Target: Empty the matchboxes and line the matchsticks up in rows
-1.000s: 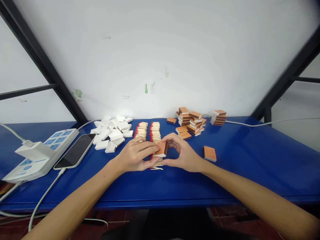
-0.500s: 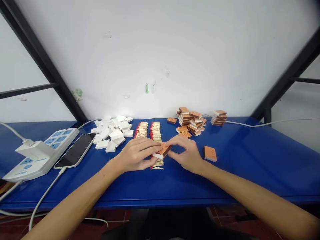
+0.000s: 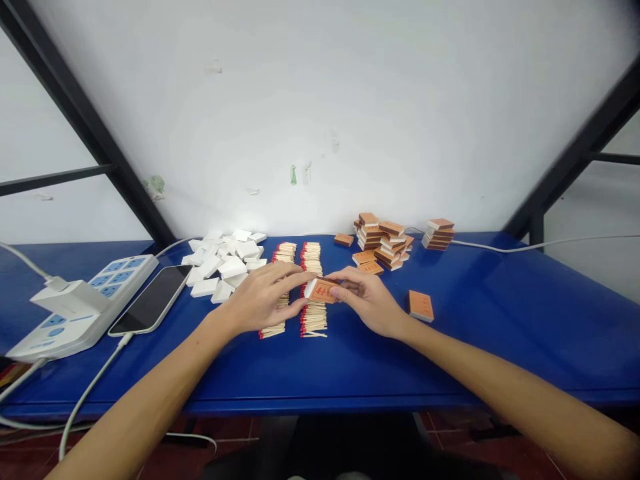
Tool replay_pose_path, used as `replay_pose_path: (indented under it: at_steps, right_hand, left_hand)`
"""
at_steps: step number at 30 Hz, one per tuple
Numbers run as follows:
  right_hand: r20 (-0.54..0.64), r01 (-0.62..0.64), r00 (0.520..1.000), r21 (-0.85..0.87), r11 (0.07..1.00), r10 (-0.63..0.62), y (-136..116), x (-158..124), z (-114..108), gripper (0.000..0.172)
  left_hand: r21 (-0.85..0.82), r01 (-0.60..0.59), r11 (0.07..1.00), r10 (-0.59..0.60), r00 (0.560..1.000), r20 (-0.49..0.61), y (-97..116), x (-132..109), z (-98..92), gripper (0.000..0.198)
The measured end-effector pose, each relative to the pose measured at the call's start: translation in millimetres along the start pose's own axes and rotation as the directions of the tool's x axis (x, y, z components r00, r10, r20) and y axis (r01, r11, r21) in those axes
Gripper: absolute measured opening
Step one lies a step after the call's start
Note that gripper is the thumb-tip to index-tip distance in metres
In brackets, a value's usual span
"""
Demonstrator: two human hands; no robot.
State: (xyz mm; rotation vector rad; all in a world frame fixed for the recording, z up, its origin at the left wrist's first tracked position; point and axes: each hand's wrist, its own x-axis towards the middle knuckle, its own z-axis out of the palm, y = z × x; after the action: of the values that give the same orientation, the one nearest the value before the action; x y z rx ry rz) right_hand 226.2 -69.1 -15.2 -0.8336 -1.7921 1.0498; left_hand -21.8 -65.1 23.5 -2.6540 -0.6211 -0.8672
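Matchbox [image 3: 325,291] held in R hand [image 3: 367,300]

R hand: gripping the matchbox at its R end, thumb on the orange face, fingers behind. Face w/ red print is turned up toward the head cam; white end [image 3: 311,289] points L. L hand [image 3: 265,300]: thumb and fingers parted, tips at the corners of the white end — cannot tell whether they grip it or only touch it.

Location: matchbox is above the R match row [image 3: 313,317], red heads to L. L match row [image 3: 285,252] runs alongside; its mid-section is hidden by the L hand.

Adj. items: L of the rows, a loose pile of white trays [image 3: 233,267]. R of the rows, toward the wall [image 3: 350,120], a heap of orange boxes [image 3: 390,247], w/ one flat box [image 3: 343,239] on its L and a box stack [image 3: 439,235] on its R. A further near box [image 3: 421,305] lies R of the R hand — apart from the heap.

Perimeter: far L, a phone [image 3: 150,300] w/ white cable [image 3: 95,387], next to a power strip [image 3: 127,267] w/ charger [image 3: 70,301] plugged in. Base: blue table [image 3: 475,333]
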Motion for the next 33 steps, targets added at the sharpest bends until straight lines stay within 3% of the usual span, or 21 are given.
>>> replay_pose_path:
  at_steps: [4, 6, 10, 19, 33]
  right_hand:
    - [0.070, -0.028, 0.997, -0.040, 0.999, 0.030, -4.1, -2.3, -1.6, 0.035]
    - [0.101, 0.045, 0.995, -0.204, 0.978, -0.024, -7.0, -4.4, -2.2, 0.034]
    - [0.200, 0.182, 0.975, -0.492, 0.852, -0.093, -10.7, -8.1, -2.4, 0.040]
    - [0.246, 0.180, 0.966, -0.446, 0.877, -0.073, -7.8, -8.8, -3.4, 0.033]
    - [0.262, 0.184, 0.964, -0.584, 0.790, -0.030, -11.8, -8.1, -5.9, 0.031]
  left_hand:
    - [-0.043, 0.041, 0.998, -0.037, 0.996, 0.085, -1.1, -1.7, 1.3, 0.032]
    - [-0.064, 0.065, 0.996, -0.055, 0.988, 0.145, -1.1, -2.3, 1.9, 0.031]
    - [-0.083, 0.108, 0.991, -0.084, 0.964, 0.253, -0.2, -2.7, 3.1, 0.030]
    - [-0.089, 0.134, 0.987, -0.097, 0.937, 0.336, 3.1, 1.4, -1.0, 0.027]
    - [-0.105, 0.167, 0.980, -0.117, 0.920, 0.374, 1.5, -0.5, 0.8, 0.026]
